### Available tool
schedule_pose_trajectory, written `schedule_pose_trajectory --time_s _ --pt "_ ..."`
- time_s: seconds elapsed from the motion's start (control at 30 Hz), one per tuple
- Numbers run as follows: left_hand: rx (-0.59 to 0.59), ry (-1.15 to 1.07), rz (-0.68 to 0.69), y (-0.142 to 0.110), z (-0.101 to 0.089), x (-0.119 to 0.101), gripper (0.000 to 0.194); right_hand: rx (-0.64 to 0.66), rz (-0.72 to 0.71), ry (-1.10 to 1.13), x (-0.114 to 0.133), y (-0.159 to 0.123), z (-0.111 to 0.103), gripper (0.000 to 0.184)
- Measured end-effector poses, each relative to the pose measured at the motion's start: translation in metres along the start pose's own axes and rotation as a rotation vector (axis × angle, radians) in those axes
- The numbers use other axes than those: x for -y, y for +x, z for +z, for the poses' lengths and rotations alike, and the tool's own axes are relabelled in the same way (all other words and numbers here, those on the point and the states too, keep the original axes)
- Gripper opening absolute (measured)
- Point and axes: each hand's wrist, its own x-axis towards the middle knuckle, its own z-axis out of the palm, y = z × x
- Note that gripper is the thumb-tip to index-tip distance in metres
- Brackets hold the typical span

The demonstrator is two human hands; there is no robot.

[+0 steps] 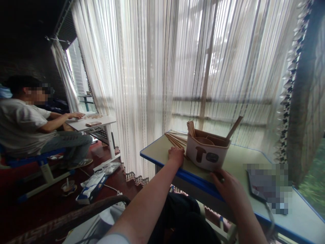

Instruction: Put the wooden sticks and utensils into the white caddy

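A white and brown desk organiser (207, 154) with compartments stands on the table in front of me. A bundle of thin wooden sticks (191, 129) rises from its left compartment, and a flat wooden strip (234, 128) leans out at the right. More thin sticks (175, 139) lie fanned out on the tabletop left of the organiser. My left hand (176, 156) is closed at their near ends; its fingertips are partly hidden. My right hand (224, 183) rests at the table edge by the organiser's lower right corner, its fingers slightly bent and apart, holding nothing I can see.
The blue-edged table (238, 159) bears a dark flat device (259, 183) with a cable at right. A striped curtain (142, 84) hangs behind. At left, a person sits at a white table (106, 121). A box (90, 189) and a cup (68, 185) are on the floor.
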Motion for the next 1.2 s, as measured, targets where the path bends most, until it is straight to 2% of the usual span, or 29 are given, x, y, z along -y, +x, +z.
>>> schedule_pose_trajectory --time_s 0.47,0.7,0.87,1.2 --pt "-0.057 0.028 0.073 -0.0004 -0.0014 0.0000 0.031 0.001 0.000 -0.010 -0.0017 0.0002 0.0016 0.035" --pt "-0.031 0.002 0.178 -0.0030 -0.0048 -0.0038 0.027 -0.014 -0.004 -0.002 -0.0016 0.0001 0.0010 0.034" --pt "-0.010 -0.003 0.174 -0.0045 -0.0055 -0.0061 0.027 -0.041 -0.016 0.012 -0.0025 -0.0003 0.0015 0.033" --pt "-0.061 -0.024 0.197 -0.0039 -0.0044 -0.0039 0.031 -0.017 -0.003 0.016 -0.0010 -0.0006 0.0009 0.034"
